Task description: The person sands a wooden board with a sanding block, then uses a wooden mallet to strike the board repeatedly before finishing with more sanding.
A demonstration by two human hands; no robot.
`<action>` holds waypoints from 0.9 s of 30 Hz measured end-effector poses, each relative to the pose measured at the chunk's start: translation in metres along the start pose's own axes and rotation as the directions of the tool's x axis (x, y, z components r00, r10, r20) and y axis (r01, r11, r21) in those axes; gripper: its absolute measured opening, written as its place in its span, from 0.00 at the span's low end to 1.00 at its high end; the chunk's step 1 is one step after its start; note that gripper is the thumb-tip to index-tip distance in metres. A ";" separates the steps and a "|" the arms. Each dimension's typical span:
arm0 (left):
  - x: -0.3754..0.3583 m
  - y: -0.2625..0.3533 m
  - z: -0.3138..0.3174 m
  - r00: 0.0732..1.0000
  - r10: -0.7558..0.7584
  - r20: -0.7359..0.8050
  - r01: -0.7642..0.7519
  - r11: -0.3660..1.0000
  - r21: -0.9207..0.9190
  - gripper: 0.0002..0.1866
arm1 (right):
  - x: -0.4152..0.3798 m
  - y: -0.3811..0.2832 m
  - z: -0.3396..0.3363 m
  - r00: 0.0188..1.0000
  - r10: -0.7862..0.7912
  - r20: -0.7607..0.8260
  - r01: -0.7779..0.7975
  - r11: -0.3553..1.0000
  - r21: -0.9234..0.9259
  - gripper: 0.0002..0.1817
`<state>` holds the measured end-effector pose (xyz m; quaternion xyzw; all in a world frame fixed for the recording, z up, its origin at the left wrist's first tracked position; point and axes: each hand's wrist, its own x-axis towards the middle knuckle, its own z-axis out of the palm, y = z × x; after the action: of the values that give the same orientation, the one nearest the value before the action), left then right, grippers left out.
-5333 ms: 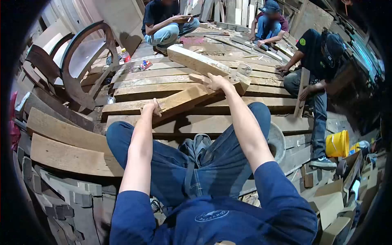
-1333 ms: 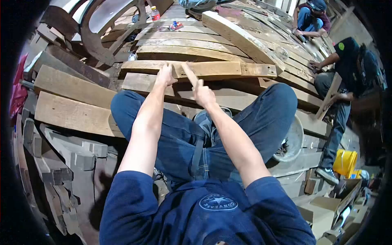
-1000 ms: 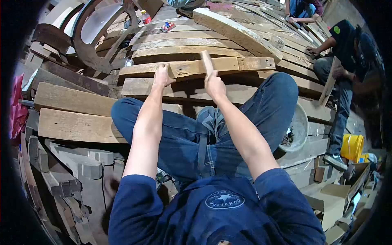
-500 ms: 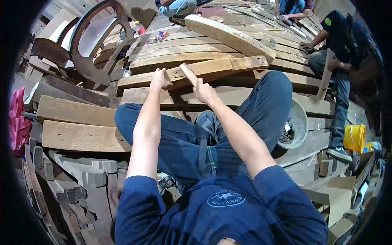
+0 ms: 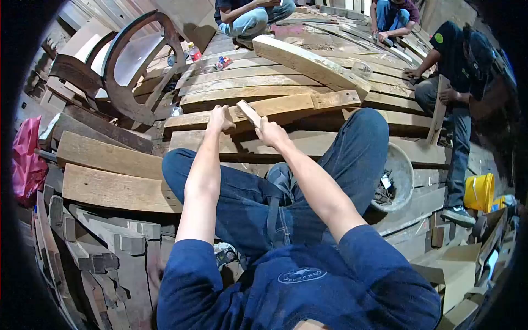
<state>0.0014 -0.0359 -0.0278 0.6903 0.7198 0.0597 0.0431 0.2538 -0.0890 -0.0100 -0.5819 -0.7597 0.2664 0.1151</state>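
Observation:
My right hand (image 5: 270,133) is closed around one end of a short flat wooden stick (image 5: 249,114). The stick slants up and left, its far end over a long wooden beam (image 5: 291,105) lying across in front of my knees. My left hand (image 5: 221,119) is a closed fist at the beam's left part, just left of the stick's tip and apart from it. Whatever that fist grips, if anything, is hidden by the fingers. Below the beam lies a wide plank (image 5: 308,142).
A curved timber (image 5: 308,61) rests behind the beam. A round basin (image 5: 404,176) of dark metal-like pieces stands by my right knee. Left are a curved wooden frame (image 5: 113,60) and planks (image 5: 118,188). A yellow bucket (image 5: 478,192) is at right. Several people work nearby.
The view has tilted, so the scene sits slightly lower. The wooden stick in my right hand has moved left toward my left fist, which keeps its place on the beam.

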 end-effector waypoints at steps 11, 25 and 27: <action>0.004 -0.007 0.007 0.999 0.033 0.010 -0.033 0.998 -0.045 0.40 | 0.002 -0.010 0.022 0.999 -0.042 0.009 0.042 0.998 0.044 0.26; 0.015 -0.014 0.019 0.998 0.061 0.000 -0.061 0.998 0.016 0.44 | 0.002 -0.015 0.008 0.992 -0.119 0.045 0.117 0.992 0.041 0.26; 0.012 -0.014 0.017 0.998 0.058 -0.033 -0.059 0.998 -0.014 0.48 | 0.008 -0.011 -0.006 0.999 -0.008 0.034 0.006 0.998 0.065 0.28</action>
<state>-0.0102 -0.0243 -0.0460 0.7097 0.6993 0.0776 0.0350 0.2457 -0.0812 -0.0002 -0.5705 -0.7545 0.3007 0.1218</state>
